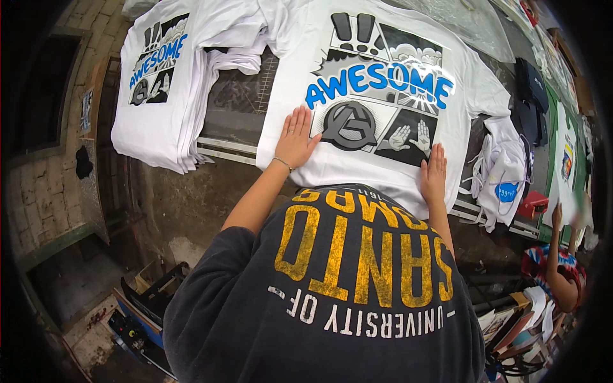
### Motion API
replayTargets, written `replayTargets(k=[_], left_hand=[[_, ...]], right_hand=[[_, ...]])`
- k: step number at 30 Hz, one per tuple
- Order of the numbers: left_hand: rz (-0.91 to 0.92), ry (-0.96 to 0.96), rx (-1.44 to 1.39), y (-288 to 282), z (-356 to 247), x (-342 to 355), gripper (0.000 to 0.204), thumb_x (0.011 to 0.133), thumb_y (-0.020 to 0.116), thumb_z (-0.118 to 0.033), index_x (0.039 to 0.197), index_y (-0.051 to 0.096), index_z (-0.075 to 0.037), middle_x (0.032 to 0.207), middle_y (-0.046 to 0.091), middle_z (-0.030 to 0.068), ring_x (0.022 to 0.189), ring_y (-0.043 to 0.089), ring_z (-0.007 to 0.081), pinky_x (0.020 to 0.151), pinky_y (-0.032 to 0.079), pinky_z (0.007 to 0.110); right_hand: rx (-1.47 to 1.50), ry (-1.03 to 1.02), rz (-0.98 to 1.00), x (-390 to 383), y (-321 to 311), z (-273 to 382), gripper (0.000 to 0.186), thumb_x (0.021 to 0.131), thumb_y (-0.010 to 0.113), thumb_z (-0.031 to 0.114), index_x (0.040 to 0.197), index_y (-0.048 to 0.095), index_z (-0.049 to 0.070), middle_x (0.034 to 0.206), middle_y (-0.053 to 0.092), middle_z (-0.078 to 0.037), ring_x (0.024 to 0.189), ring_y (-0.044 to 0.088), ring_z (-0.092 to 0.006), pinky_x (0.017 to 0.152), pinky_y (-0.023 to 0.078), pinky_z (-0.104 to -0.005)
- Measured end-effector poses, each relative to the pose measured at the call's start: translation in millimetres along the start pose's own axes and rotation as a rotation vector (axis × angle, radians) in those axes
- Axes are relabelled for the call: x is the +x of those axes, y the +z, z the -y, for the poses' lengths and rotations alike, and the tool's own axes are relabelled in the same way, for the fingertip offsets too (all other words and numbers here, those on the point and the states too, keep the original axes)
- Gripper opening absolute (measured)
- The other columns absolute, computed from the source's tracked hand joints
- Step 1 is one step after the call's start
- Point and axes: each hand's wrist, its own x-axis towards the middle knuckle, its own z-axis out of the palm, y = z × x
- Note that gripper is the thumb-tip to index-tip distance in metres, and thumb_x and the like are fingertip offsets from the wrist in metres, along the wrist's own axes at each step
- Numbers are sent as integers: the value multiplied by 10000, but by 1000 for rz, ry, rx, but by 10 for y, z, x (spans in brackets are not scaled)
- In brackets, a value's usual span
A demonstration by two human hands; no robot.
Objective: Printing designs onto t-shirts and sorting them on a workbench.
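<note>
A white printed T-shirt (287, 150) lies spread out in front of me, its black, grey and blue comic-style print facing up. My left hand (297, 137) rests flat on the shirt at the print's lower left corner, fingers stretched out; a thin bracelet circles that wrist. At the print's lower right edge, my right hand (434, 171) lies flat on the fabric with its fingers straight and close together. Neither hand grips anything. The shirt's bottom hem hangs over the table edge against my body.
To the left, a stack of white T-shirts (150, 131) with the same print overhangs the table (237, 105). At the right lie a bundled white cloth item (504, 169) with a blue patch and dark folded items (531, 89). A co-worker (557, 271) stands farther right by a green table.
</note>
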Motion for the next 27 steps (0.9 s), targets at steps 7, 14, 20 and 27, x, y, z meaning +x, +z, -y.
replayTargets(k=[7, 14, 20, 27], left_hand=[[-6, 7, -32, -2, 1, 7, 739, 969, 385, -451, 1487, 128, 10, 1552, 136, 205, 1453, 98, 307, 1174, 52, 423], [-26, 50, -3, -14, -22, 10, 741, 973, 397, -436, 1491, 111, 9, 1558, 108, 206, 1458, 59, 308, 1171, 33, 418], [7, 48, -129, -57, 82, 45, 721, 962, 447, -423, 1468, 197, 25, 1539, 185, 205, 1440, 143, 330, 1164, 102, 432], [-313, -331, -269, -434, 660, -126, 386, 873, 621, -270, 1184, 539, -58, 1094, 614, 116, 1062, 528, 329, 905, 393, 456]], right_hand=[[18, 18, 10, -2, 33, -38, 585, 967, 438, 234, 1476, 233, 29, 1530, 250, -156, 1434, 194, -284, 1162, 147, -411], [12, 29, -9, -33, 67, -91, 584, 968, 434, 246, 1478, 232, 45, 1535, 242, -145, 1434, 195, -269, 1164, 147, -411], [55, 14, -7, -5, 63, -83, 598, 957, 465, 221, 1477, 230, 40, 1528, 246, -165, 1431, 201, -288, 1160, 154, -428], [62, -17, -4, 30, 43, -96, 572, 974, 445, 226, 1474, 244, 38, 1526, 259, -172, 1437, 193, -287, 1156, 158, -406]])
